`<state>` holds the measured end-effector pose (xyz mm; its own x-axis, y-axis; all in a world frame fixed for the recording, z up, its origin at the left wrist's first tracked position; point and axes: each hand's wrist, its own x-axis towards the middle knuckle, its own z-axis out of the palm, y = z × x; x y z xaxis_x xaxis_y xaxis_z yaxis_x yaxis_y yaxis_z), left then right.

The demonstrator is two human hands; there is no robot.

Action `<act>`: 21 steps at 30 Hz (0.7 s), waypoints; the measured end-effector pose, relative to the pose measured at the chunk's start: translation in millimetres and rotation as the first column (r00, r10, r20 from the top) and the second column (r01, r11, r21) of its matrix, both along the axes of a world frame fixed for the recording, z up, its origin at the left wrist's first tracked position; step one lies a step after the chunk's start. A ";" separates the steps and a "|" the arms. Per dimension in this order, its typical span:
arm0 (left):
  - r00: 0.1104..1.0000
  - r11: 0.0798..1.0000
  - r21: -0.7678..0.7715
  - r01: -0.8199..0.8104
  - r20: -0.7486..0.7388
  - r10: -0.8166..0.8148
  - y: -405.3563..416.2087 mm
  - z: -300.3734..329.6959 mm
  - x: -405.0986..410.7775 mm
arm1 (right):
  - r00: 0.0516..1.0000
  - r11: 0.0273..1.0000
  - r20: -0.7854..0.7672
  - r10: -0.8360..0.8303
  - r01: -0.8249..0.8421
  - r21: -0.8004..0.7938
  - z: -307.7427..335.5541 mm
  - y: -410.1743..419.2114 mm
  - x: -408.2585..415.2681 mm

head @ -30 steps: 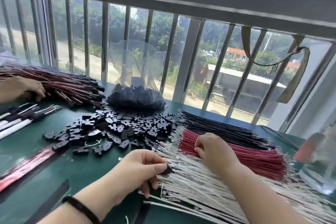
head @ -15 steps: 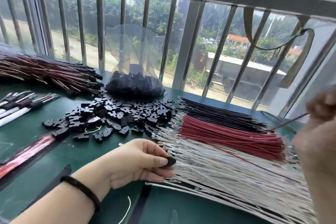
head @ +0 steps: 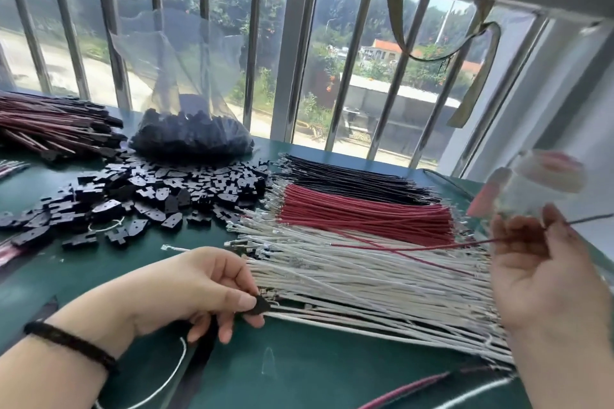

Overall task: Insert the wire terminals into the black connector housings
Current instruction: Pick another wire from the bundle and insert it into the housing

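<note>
At the table's far edge a clear plastic bag (head: pixel 189 129) holds black housings, more loose housings (head: pixel 149 199) lying before it. The left hand (head: pixel 199 289) pinches one housing (head: pixel 258 305) beside the white wires (head: pixel 365 282); the right hand (head: pixel 545 272) pinches a red wire (head: pixel 415 247).

Bright daylight through the window (head: pixel 332 60); right edge blurred.

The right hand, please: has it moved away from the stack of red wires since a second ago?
Yes. The right hand has lifted off the red wire stack to the right, pinching one red wire.
</note>
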<state>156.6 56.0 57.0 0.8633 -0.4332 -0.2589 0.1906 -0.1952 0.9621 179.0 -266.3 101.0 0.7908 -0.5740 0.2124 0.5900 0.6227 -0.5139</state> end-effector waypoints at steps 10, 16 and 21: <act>1.000 1.000 -0.006 -0.023 0.002 0.023 1.8 -5.4 4.6 | 0.949 0.933 0.163 0.268 -0.213 -0.291 14.6 -85.1 12.4; 0.999 0.999 0.028 -0.043 0.002 0.043 -1.1 -1.3 2.0 | 0.953 0.954 -0.295 0.068 -0.149 -0.262 -16.2 -92.6 13.8; 0.999 0.998 0.044 -0.052 0.008 0.052 -2.6 -0.1 0.5 | 0.765 0.736 -0.303 0.568 -0.637 -0.229 -71.1 -154.2 -4.0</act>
